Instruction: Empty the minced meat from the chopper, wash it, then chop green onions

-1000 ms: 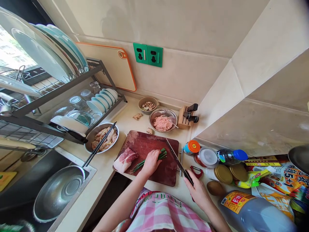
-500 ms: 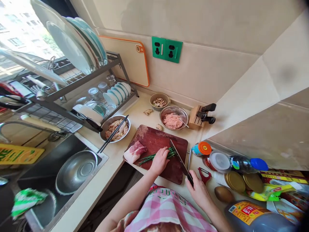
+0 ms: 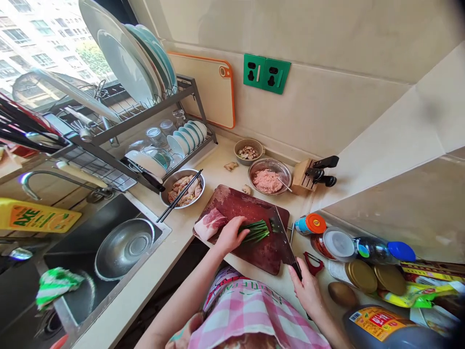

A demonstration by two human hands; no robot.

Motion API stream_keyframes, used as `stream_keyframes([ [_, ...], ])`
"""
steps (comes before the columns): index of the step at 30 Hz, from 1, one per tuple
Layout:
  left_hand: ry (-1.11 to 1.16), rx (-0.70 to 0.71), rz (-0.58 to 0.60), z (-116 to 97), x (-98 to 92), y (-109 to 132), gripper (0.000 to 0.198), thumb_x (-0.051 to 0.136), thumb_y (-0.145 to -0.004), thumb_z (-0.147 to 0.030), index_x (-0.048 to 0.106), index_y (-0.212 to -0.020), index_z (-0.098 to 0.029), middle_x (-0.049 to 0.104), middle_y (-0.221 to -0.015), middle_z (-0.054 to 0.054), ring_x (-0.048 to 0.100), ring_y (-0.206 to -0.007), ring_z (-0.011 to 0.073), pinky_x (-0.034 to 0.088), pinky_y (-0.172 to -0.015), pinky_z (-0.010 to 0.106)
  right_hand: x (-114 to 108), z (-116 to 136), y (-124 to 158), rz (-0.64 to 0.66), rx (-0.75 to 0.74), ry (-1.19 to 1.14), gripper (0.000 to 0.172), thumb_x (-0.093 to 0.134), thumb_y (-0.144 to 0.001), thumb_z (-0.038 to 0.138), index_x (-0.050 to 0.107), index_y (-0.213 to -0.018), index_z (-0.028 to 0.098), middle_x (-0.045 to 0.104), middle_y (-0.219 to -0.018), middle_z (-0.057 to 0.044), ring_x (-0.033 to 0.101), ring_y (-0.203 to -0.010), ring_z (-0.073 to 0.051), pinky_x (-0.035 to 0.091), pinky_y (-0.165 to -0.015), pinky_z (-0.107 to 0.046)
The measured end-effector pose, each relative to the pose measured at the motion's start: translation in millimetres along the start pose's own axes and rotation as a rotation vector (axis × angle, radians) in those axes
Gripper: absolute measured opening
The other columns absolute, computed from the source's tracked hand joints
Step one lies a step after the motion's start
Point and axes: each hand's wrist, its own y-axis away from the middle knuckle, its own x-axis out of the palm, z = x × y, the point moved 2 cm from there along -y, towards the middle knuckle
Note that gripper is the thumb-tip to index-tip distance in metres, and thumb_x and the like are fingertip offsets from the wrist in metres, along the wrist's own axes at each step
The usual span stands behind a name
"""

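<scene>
A dark red cutting board [image 3: 250,254] lies on the counter. On it, my left hand [image 3: 231,236] is closed round a bunch of green stalks [image 3: 257,230], whose cut ends point right. My right hand [image 3: 305,283] grips the black handle of a wide-bladed knife [image 3: 285,242]. Its blade is at the board's right side, a little apart from the bunch, with some green bits beside it. A piece of raw meat [image 3: 210,224] rests at the board's left edge, next to my left hand.
Behind the board stand a bowl of minced meat [image 3: 269,176], a bowl of sliced pieces [image 3: 249,151] and a knife block [image 3: 304,174]. Left are a bowl with chopsticks [image 3: 183,189], a dish rack [image 3: 145,131] and a sink basin [image 3: 125,249]. Jars [image 3: 339,243] and a large bottle [image 3: 385,325] stand right.
My left hand has moved left along the green stalks, and the knife has shifted right, away from them. The whole view has swung somewhat to the left.
</scene>
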Motion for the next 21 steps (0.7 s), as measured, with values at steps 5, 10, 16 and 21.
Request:
stream_keyframes([
  [5,-0.177,0.147,0.139,-32,49.6,-12,0.062,0.079,-0.069,-0.036,0.053,-0.121,-0.017,0.054,-0.136,0.02,0.049,-0.128,0.0356,0.038,-0.108,0.057,-4,10,4,0.01,-0.115,0.041,0.063,0.029,-0.09,0.065,0.061,-0.111,0.015,0.073,-0.099,-0.017,0.071,-0.086,-0.027,0.056,-0.072,-0.035],
  [10,-0.303,0.176,0.064,-26,68.0,-5,0.043,0.066,-0.081,-0.019,0.055,-0.122,-0.019,0.057,-0.136,0.014,0.055,-0.124,0.0282,0.043,-0.107,0.048,-8,21,3,0.02,-0.228,0.096,0.044,0.031,-0.095,0.046,0.059,-0.112,0.017,0.073,-0.102,-0.014,0.071,-0.09,-0.024,0.056,-0.074,-0.032],
  [16,-0.382,0.271,-0.034,-11,76.7,-6,0.028,0.059,-0.089,-0.021,0.065,-0.117,-0.022,0.068,-0.123,0.008,0.063,-0.115,0.025,0.051,-0.101,0.044,-8,24,-6,0.148,-0.216,0.293,0.031,0.034,-0.094,0.029,0.057,-0.112,0.018,0.073,-0.096,-0.011,0.071,-0.085,-0.022,0.054,-0.068,-0.029],
  [21,-0.412,0.283,-0.079,-5,88.0,-7,0.027,0.056,-0.09,-0.018,0.068,-0.114,-0.019,0.071,-0.117,0.008,0.065,-0.11,0.0242,0.053,-0.098,0.042,-5,44,-19,0.274,-0.178,0.566,0.021,0.036,-0.096,0.019,0.055,-0.103,0.019,0.071,-0.091,-0.009,0.071,-0.08,-0.022,0.047,-0.061,-0.027],
])
